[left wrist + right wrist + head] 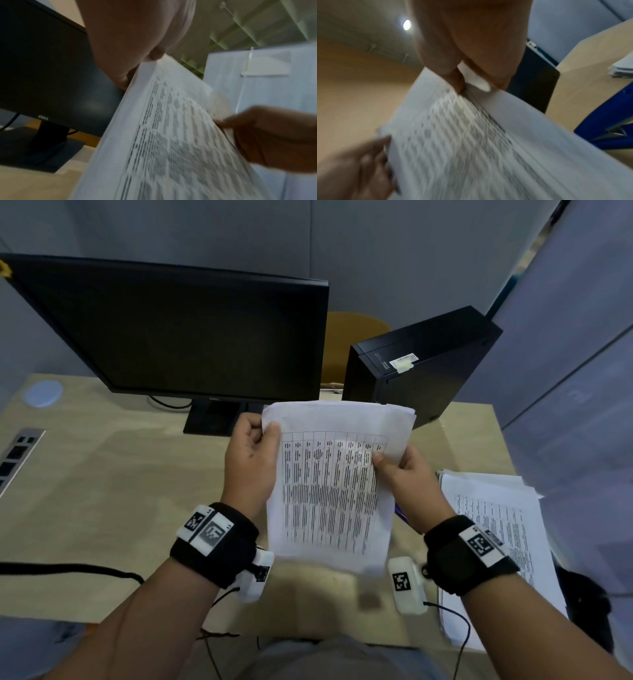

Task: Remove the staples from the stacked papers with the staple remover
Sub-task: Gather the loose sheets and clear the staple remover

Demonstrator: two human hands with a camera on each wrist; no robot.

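I hold a sheaf of printed papers (329,484) upright above the desk with both hands. My left hand (265,433) pinches its top left corner, thumb on the front sheet. At the right edge my right hand (387,460) pinches it, thumb on the print. The wrist views show the same blurred sheaf (171,135) (462,135) with my left hand (145,60) and right hand (462,83) on it. A blue tool with a metal part (607,119), apparently the staple remover, lies on the desk; in the head view only a sliver (400,511) shows. No staple is visible.
A second stack of printed papers (496,525) lies on the wooden desk (102,491) at the right. A dark monitor (171,330) and a black computer tower (418,361) stand behind. A black cable (68,568) crosses the left front; a socket strip (17,453) sits at the left edge.
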